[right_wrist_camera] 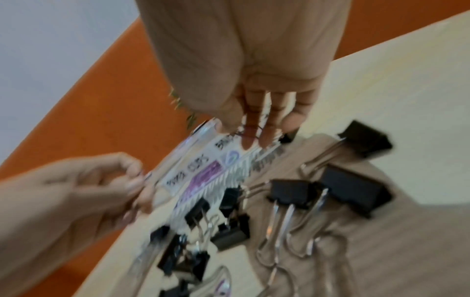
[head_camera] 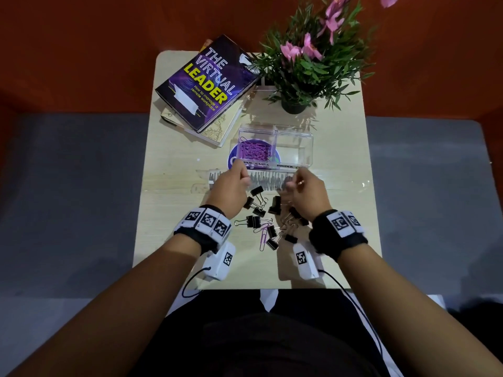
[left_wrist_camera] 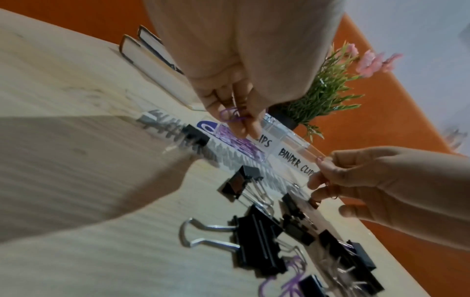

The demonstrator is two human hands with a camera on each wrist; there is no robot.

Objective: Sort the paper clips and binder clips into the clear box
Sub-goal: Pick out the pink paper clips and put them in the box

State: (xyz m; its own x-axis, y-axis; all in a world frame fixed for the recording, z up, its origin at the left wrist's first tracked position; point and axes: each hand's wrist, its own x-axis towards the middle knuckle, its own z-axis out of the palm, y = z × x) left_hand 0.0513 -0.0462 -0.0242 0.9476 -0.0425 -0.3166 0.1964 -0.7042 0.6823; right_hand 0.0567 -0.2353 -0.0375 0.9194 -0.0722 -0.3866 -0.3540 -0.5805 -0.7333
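Pale wood-grain bench (head_camera: pixel 168 213), rounded corners. Clear hard-plastic box (head_camera: pixel 294 137), two compartments: left heaped with thin purple wire paper clips (head_camera: pixel 254 151), right bare. Left hand (left_wrist_camera: pixel 229 94) pinches purple paper clip (left_wrist_camera: pixel 232 116) just before box; right hand (left_wrist_camera: pixel 361 180) pinches thin wire clip, colour unclear. Black binder clips (head_camera: pixel 257 221) with steel-wire handles, roughly a dozen, scattered between wrists; one purple clip among them. Two books (head_camera: pixel 206 83), one potted plant (head_camera: pixel 304 66) behind.

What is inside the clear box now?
The left compartment of the clear box holds purple paper clips. The right compartment looks empty. The hands hide part of its near wall.
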